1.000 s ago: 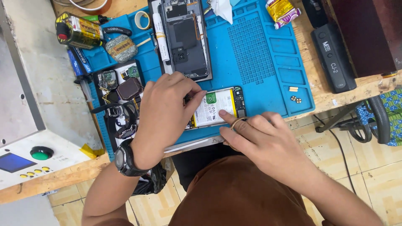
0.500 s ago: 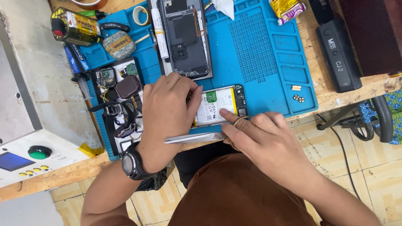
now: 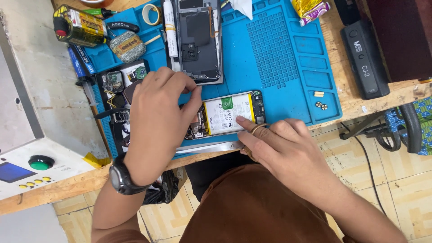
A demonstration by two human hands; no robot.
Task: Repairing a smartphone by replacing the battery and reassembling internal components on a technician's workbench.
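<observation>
An opened phone body (image 3: 227, 113) with a white battery lies on the blue work mat (image 3: 279, 54) near the bench's front edge. My left hand (image 3: 157, 114), with a black watch on the wrist, rests over its left end, fingers pinched at the upper corner. My right hand (image 3: 279, 148), wearing a ring, presses its index fingertip on the battery's lower edge. Metal tweezers (image 3: 209, 146) lie along the mat's front edge under my right hand. A dark phone back cover (image 3: 198, 40) lies further back on the mat.
A yellow-green bottle (image 3: 78, 27), a tape roll (image 3: 152, 13), small circuit parts (image 3: 114, 83) and screws (image 3: 320, 105) lie on and around the mat. A black box (image 3: 364, 58) sits at right, a white device with a green button (image 3: 40, 162) at left.
My left hand has slid left and lifted its fingers to the phone's upper corner, uncovering more of the battery. The tweezers now show along the mat's edge.
</observation>
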